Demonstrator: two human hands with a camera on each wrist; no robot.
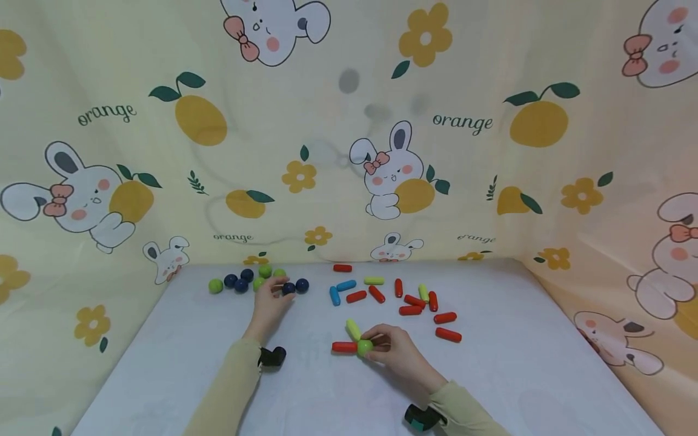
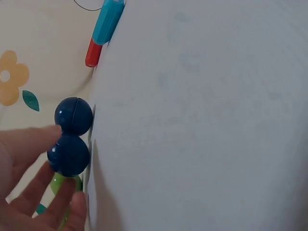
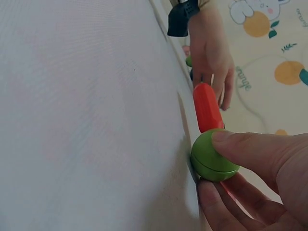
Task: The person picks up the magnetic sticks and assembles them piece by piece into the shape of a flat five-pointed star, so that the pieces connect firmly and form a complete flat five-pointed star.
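My right hand (image 1: 400, 357) pinches a green ball (image 1: 365, 347) between thumb and fingers, low over the white table. A red rod (image 1: 345, 347) juts left from that ball, and a yellow-green rod (image 1: 353, 330) points away from it toward the back. In the right wrist view, the thumb lies on top of the green ball (image 3: 215, 155). Farther back and to the left, my left hand (image 1: 269, 306) has its thumb and fingers around a dark blue ball (image 1: 288, 289). A second dark blue ball (image 2: 73, 116) sits right beside it in the left wrist view.
Several green and dark blue balls (image 1: 216, 286) lie at the back left. Two blue rods (image 1: 346, 284), several loose red rods (image 1: 448, 334) and a few yellow-green rods (image 1: 374, 280) are scattered at the back middle and right. A patterned curtain (image 1: 327, 121) closes off the table's back edge.
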